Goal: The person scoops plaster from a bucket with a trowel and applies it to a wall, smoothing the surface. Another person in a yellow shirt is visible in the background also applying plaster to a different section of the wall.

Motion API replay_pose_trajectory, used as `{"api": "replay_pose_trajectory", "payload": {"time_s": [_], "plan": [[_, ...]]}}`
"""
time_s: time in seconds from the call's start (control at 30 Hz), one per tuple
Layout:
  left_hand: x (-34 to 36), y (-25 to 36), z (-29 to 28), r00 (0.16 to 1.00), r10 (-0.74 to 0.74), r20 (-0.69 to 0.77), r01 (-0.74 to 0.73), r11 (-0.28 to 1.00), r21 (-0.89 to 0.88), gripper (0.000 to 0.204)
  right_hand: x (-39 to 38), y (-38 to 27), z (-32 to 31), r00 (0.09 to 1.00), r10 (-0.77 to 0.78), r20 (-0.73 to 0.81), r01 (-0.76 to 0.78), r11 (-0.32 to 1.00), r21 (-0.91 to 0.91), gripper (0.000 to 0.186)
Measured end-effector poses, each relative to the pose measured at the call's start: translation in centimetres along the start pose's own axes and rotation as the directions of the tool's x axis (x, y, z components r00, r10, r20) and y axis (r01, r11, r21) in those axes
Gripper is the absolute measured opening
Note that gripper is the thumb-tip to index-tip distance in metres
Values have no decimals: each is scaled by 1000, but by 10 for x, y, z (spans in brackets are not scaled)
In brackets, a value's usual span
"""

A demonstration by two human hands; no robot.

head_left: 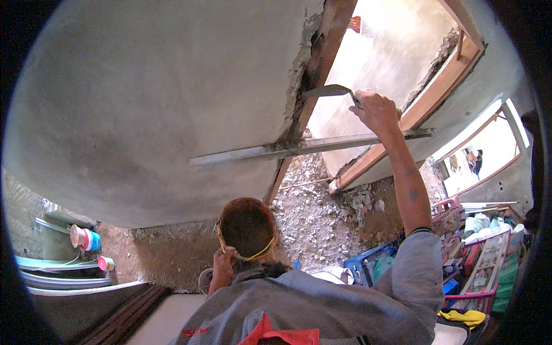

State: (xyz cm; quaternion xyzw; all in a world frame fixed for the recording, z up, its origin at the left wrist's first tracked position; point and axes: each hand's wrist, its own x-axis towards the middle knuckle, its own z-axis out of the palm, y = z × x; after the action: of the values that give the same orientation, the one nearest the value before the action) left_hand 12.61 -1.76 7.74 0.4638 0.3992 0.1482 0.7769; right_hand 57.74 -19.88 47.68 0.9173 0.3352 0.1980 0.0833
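Note:
My right hand [376,112] is raised and wrapped round the handle of a trowel [329,90]. The blade points left, its tip at the rough, broken plaster edge [296,103] beside the wooden door frame [325,57]. Low in front of me, my left hand [223,265] grips the near left rim of a round bucket [247,200]. A yellowish handle curves along the bucket's near side, and its inside looks dark, so the contents are hard to make out. Below the trowel, a long, pale straight bar [241,155] crosses the wall, the frame and the opening.
Rubble [310,213] covers the ground past the doorway. A smooth grey wall [172,103] fills the left. Crates and racks [483,259] and a blue container [362,267] stand at right; coloured buckets [89,238] are far left. A distant person [477,163] shows through an opening.

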Motion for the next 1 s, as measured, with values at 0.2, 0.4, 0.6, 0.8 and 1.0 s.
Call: {"api": "replay_pose_trajectory", "payload": {"time_s": [0.2,0.4,0.6,0.8,1.0], "plan": [[4,-7,1,982,-186,-33,177,969,-173,10,6,-7,-27,1000,-1,15,2,998,-58,25],[-2,-5,7,985,-170,-6,167,970,-178,11,-16,3,-1,991,133,29,-136,983,123,37],[-8,-10,3,999,36,34,-36,999,-3,12,-82,-25,110,947,303,107,-316,819,478,45],[-8,-9,-1,985,-171,-19,164,966,-201,12,-98,-88,162,859,279,429,-418,-101,903,43],[-15,0,-10,985,-160,-63,156,985,-68,14,-60,-151,172,906,324,271,-180,-285,942,44]]}}
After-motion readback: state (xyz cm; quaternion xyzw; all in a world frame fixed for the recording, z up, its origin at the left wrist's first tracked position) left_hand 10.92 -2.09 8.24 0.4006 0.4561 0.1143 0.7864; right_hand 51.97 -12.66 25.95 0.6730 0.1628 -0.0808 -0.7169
